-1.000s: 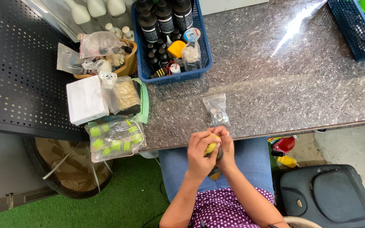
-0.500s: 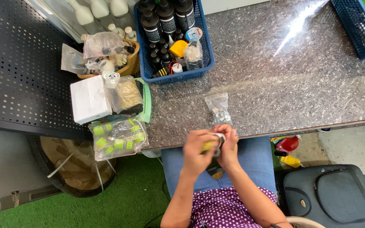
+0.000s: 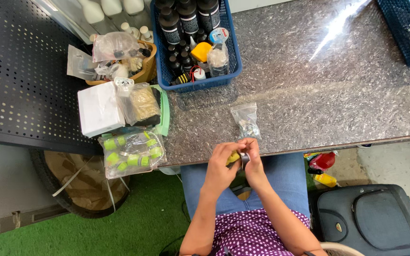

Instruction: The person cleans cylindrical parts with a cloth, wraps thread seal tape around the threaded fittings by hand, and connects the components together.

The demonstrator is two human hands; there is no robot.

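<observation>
Both hands have drifted slightly toward the counter's near edge since a second ago, staying pressed together. Between them sits a small yellow piece (image 3: pixel 234 157) with a dark ring-shaped part (image 3: pixel 244 159) against it; the left hand (image 3: pixel 220 167) curls closed around the yellow piece, the right hand (image 3: pixel 253 163) pinches the ring. They hover over the lap, just below the grey speckled counter (image 3: pixel 319 95). A small clear bag (image 3: pixel 246 121) lies near, above them. Open counter stretches right; the blue basket (image 3: pixel 198 83) and a bag of green-capped bottles (image 3: pixel 131 152) crowd the left.
</observation>
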